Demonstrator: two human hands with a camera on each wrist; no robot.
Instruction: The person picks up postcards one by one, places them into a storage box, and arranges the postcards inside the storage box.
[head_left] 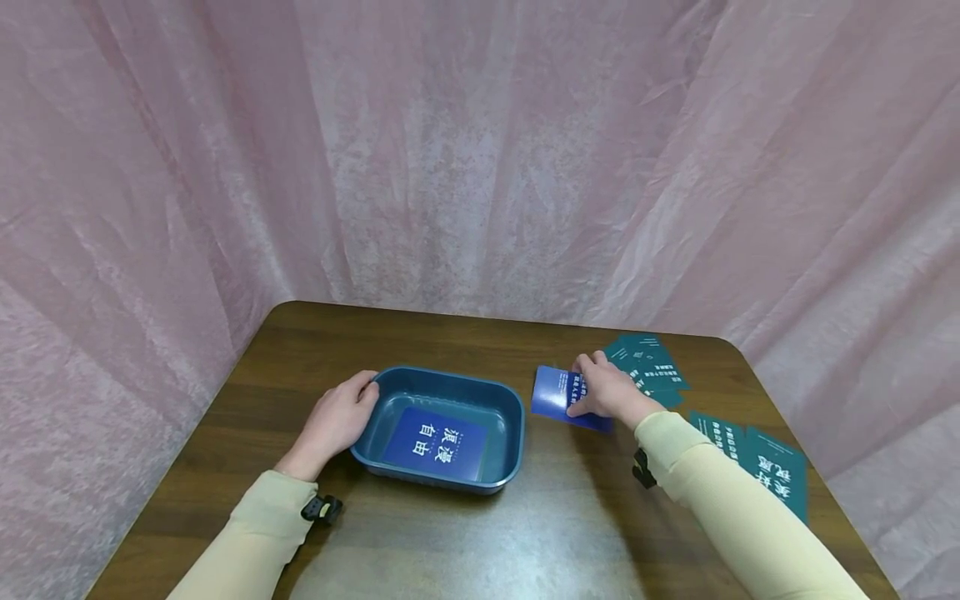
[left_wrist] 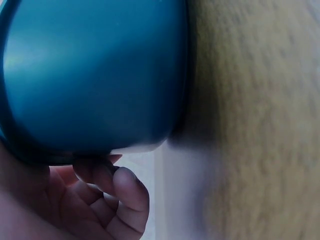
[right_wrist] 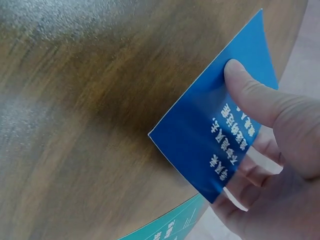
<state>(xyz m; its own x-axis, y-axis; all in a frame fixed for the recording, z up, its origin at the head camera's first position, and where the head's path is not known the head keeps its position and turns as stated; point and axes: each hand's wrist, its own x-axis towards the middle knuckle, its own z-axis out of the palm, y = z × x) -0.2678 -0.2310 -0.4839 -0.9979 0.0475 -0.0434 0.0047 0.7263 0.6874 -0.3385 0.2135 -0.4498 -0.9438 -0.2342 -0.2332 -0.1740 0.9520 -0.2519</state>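
A blue-green plastic tray [head_left: 437, 375] stands on the table with a blue card [head_left: 468, 442] lying flat inside it. The left hand [head_left: 337, 421] grips the tray's left rim; in the left wrist view its curled fingers [left_wrist: 132, 195] lie against the tray's outer wall. To the right of the tray, the right hand [head_left: 609, 390] holds a second blue card [head_left: 552, 392] with white lettering. Seen from the right wrist, the thumb [right_wrist: 245, 82] presses on the card's face [right_wrist: 195, 127] and the other fingers lie behind it. That card appears lifted off the wood.
Several overlapping green cards [head_left: 660, 367] lie beyond the right hand. More green cards [head_left: 783, 475] lie near the table's right edge, partly hidden by the right sleeve. The brown wooden table [head_left: 480, 550] has a pink curtain [head_left: 480, 167] behind it.
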